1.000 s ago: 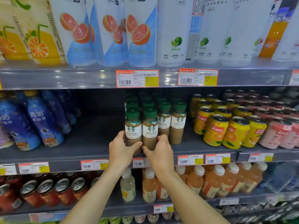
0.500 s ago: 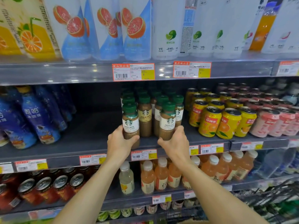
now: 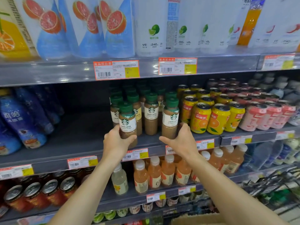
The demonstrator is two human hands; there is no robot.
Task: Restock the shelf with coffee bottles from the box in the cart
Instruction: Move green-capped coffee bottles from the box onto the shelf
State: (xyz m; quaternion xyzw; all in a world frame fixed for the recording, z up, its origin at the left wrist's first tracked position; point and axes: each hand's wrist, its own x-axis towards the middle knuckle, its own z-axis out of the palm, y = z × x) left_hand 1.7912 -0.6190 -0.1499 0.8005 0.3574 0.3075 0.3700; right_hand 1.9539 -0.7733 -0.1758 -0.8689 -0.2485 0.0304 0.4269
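Green-capped caffe latte coffee bottles stand in rows on the middle shelf (image 3: 78, 140). My left hand (image 3: 116, 142) grips the base of the front left coffee bottle (image 3: 127, 122) at the shelf's front edge. My right hand (image 3: 180, 140) wraps the base of the front right coffee bottle (image 3: 170, 118), next to the yellow cans. Another coffee bottle (image 3: 151, 114) stands between and behind them, with more rows further back. A brown corner of the cardboard box (image 3: 194, 220) shows at the bottom edge.
Yellow orange-drink cans (image 3: 209, 117) and pink cans (image 3: 266, 116) crowd the shelf to the right. Blue bottles (image 3: 21, 122) lie at the left, with bare shelf between them and the coffee. Tall cartons fill the shelf above; juice bottles (image 3: 154, 174) and red cans (image 3: 32, 195) sit below. The wire cart (image 3: 276, 189) is at lower right.
My hands have spread apart: the right hand has shifted its bottle rightwards towards the yellow cans, while the left hand has kept its bottle at the front edge.
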